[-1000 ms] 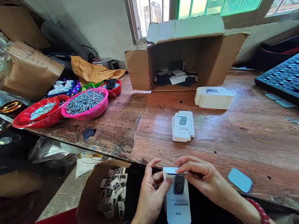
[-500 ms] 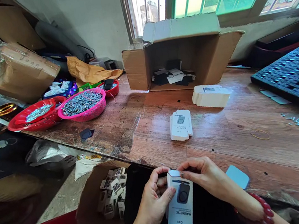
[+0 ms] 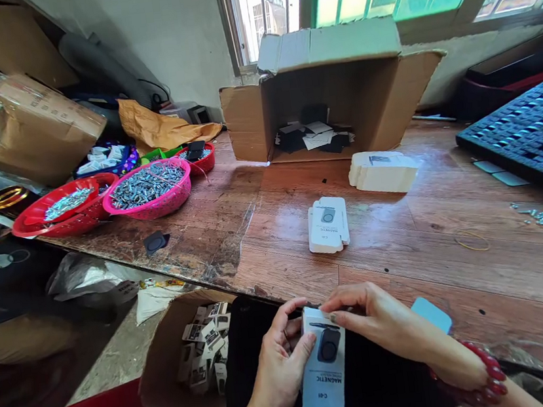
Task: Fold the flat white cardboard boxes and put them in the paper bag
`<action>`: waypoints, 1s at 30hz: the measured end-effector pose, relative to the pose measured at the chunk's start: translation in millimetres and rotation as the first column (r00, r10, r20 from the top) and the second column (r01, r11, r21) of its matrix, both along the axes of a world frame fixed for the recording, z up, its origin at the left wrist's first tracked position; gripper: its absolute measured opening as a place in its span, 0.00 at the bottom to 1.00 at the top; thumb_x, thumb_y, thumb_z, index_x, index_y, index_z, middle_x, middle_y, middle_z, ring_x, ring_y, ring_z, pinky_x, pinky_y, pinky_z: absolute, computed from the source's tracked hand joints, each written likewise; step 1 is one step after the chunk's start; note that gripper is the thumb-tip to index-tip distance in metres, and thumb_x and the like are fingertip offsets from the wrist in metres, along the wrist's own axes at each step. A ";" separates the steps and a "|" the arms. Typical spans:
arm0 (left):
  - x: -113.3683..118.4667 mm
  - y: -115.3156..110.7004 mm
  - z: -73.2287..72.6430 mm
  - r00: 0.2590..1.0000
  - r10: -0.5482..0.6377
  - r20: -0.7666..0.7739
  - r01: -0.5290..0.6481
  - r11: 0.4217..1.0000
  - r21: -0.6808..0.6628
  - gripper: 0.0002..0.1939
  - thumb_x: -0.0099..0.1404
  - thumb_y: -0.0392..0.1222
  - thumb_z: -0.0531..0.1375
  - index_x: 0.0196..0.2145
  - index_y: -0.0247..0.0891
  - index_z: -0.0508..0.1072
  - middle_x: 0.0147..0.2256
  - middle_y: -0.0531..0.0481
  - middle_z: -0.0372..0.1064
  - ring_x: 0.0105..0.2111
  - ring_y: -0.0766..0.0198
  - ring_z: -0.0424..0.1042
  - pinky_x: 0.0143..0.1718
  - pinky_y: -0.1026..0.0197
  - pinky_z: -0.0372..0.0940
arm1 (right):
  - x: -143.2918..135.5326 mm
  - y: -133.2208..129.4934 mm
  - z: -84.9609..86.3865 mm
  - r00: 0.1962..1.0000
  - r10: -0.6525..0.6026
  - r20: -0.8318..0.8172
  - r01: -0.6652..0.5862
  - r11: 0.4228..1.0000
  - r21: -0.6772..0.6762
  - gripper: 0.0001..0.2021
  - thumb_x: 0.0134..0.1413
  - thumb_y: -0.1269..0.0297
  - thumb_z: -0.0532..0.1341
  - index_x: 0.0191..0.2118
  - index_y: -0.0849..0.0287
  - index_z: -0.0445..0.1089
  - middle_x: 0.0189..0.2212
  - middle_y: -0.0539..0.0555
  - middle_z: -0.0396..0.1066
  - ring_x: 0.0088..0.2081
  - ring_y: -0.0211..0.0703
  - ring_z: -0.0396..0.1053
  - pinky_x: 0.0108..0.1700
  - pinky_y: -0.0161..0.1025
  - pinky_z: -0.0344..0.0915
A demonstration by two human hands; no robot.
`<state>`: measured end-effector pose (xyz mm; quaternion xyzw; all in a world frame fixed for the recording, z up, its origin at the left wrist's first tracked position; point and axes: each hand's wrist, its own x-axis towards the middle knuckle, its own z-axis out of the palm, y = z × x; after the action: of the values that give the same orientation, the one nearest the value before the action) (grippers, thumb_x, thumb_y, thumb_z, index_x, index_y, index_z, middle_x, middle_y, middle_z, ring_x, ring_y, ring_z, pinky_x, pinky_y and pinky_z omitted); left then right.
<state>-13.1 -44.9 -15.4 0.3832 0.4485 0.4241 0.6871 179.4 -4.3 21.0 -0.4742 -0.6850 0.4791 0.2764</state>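
Observation:
A small white packaging box (image 3: 323, 379), printed "MAGNETIC" and "C-01" with a dark device picture, is held above my lap at the table's front edge. My left hand (image 3: 283, 357) grips its left side, thumb on the printed face and fingers behind. At its top end, the fingers of my right hand (image 3: 364, 311) pinch the upper right corner, where the top flap lies closed. Beyond my hands, a short stack of flattened white boxes (image 3: 328, 226) lies on the table. Beside my right forearm is a pale blue rounded plate (image 3: 432, 316).
An open carton (image 3: 246, 124) with black and white pieces stands at the back, near a taller box stack (image 3: 381, 173). Pink (image 3: 151, 208) and red (image 3: 64, 229) baskets of metal parts sit left. A carton (image 3: 163, 388) of packed boxes stands below left; a black crate (image 3: 529, 125) is right.
The top flap, raised slightly before, now lies folded down on the box. Both hands stay on the box, which has shifted slightly left and up.

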 end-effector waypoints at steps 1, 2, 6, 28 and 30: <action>-0.6 0.1 -1.4 1.000 0.004 -0.011 -0.004 1.000 0.001 0.26 0.58 0.49 0.68 0.51 0.41 0.68 0.39 0.45 0.79 0.40 0.56 0.77 0.42 0.60 0.68 | 0.8 -1.4 -2.5 1.000 0.007 -0.005 -0.007 1.000 0.003 0.09 0.56 0.67 0.62 0.36 0.52 0.82 0.33 0.51 0.80 0.35 0.46 0.74 0.37 0.39 0.68; -1.5 0.0 -2.8 1.000 0.003 -0.015 -0.003 1.000 -0.002 0.24 0.58 0.50 0.68 0.50 0.40 0.69 0.39 0.45 0.79 0.40 0.57 0.77 0.42 0.60 0.68 | 1.2 -3.3 -6.1 1.000 0.011 -0.013 -0.011 1.000 -0.008 0.09 0.55 0.67 0.63 0.37 0.51 0.82 0.35 0.51 0.80 0.37 0.48 0.75 0.39 0.40 0.69; -7.8 -3.5 -9.2 1.000 -0.018 -0.010 0.018 1.000 -0.016 0.22 0.58 0.52 0.68 0.45 0.41 0.70 0.37 0.47 0.78 0.37 0.59 0.76 0.39 0.61 0.68 | -2.0 -14.8 -27.2 0.990 -0.075 -0.119 0.053 0.983 -0.178 0.13 0.51 0.70 0.65 0.43 0.53 0.79 0.36 0.52 0.80 0.37 0.48 0.76 0.39 0.40 0.71; -42.5 0.8 -20.9 0.974 0.055 -0.222 -0.043 0.997 0.057 0.20 0.57 0.58 0.66 0.32 0.39 0.70 0.26 0.54 0.70 0.27 0.66 0.66 0.29 0.67 0.60 | -33.6 -24.0 -33.8 0.994 -0.073 -0.078 0.080 0.994 0.081 0.09 0.57 0.72 0.61 0.33 0.57 0.80 0.36 0.55 0.79 0.38 0.47 0.76 0.41 0.40 0.72; -76.3 12.7 -21.1 0.946 0.075 -0.315 -0.061 0.997 0.053 0.20 0.55 0.59 0.67 0.31 0.40 0.70 0.26 0.54 0.71 0.26 0.65 0.68 0.29 0.66 0.62 | -30.4 -11.5 -27.0 0.996 -0.085 -0.028 0.089 0.959 0.269 0.09 0.59 0.70 0.61 0.39 0.56 0.80 0.44 0.58 0.77 0.44 0.49 0.76 0.46 0.44 0.73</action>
<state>-89.5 -32.2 -36.5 0.4451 0.5567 0.3902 0.5829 149.1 -15.8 -6.0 -0.4578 -0.7200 0.3725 0.3650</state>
